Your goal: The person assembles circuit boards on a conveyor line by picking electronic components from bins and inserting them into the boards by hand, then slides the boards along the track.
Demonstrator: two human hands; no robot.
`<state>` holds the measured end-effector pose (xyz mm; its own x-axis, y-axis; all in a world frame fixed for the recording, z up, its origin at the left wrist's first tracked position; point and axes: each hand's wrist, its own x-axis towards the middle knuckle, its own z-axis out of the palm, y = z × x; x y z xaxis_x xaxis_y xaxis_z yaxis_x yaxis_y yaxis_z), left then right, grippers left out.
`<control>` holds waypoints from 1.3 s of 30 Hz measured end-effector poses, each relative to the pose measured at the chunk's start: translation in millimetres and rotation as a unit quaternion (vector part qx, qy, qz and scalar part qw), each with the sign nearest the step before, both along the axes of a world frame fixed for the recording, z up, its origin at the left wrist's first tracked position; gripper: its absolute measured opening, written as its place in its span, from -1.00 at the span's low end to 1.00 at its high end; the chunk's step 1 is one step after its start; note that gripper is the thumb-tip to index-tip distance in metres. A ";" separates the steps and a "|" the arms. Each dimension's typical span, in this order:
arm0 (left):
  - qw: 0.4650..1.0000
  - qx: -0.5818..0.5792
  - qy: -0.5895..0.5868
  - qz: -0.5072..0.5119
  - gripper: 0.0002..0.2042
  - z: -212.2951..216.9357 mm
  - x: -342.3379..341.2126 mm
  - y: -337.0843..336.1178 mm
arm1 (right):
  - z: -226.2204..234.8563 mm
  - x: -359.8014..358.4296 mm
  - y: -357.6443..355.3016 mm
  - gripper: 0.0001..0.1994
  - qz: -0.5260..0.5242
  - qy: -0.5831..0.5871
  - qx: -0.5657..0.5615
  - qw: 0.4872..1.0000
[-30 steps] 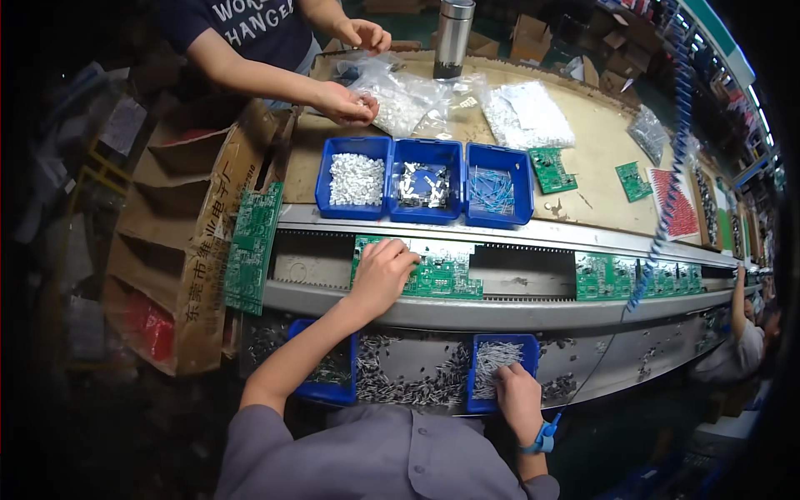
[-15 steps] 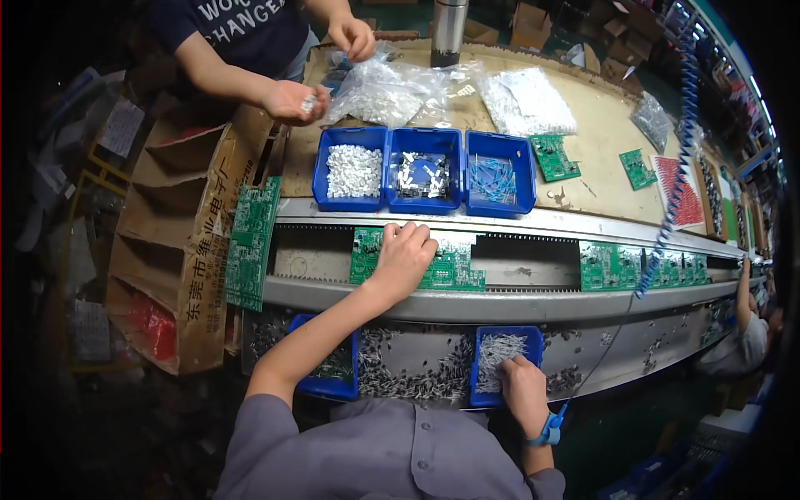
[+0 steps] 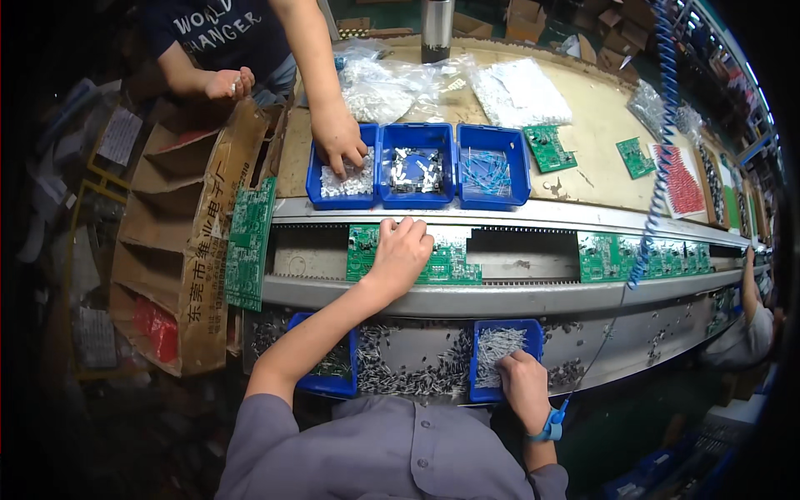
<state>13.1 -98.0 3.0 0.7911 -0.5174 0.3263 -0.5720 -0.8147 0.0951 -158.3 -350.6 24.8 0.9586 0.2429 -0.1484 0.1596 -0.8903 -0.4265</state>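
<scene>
Left hand (image 3: 402,254) flat on board (image 3: 442,262), grip spread. Right hand (image 3: 523,385) picks in bin (image 3: 500,354), 5 o'clock; grip unclear. Next, likely: seat part.

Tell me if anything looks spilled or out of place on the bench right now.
Yes: small loose components lie scattered over the near tray, outside the blue bin where the right hand picks. A green circuit board also hangs tilted at the line's left end, off the conveyor track. The left hand rests on the board on the track.
</scene>
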 end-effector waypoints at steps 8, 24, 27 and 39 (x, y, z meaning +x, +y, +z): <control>1.000 -0.020 0.008 0.010 -0.89 -10.0 2.4 -4.3 | 7.2 2.3 1.4 -0.94 -0.021 -0.022 0.029 0.999; 0.997 -0.052 -0.003 0.051 -0.88 -4.6 -9.3 -1.5 | 4.4 17.0 8.0 -0.96 0.146 -0.086 -0.077 0.982; 0.992 -0.092 -0.021 0.085 -0.82 10.8 -24.9 9.2 | -6.5 13.6 16.0 -0.90 0.150 -0.094 -0.096 0.980; 0.877 -0.227 0.345 0.246 -0.79 23.2 -178.0 111.5 | 4.0 10.5 6.8 -0.93 0.041 -0.067 -0.017 0.997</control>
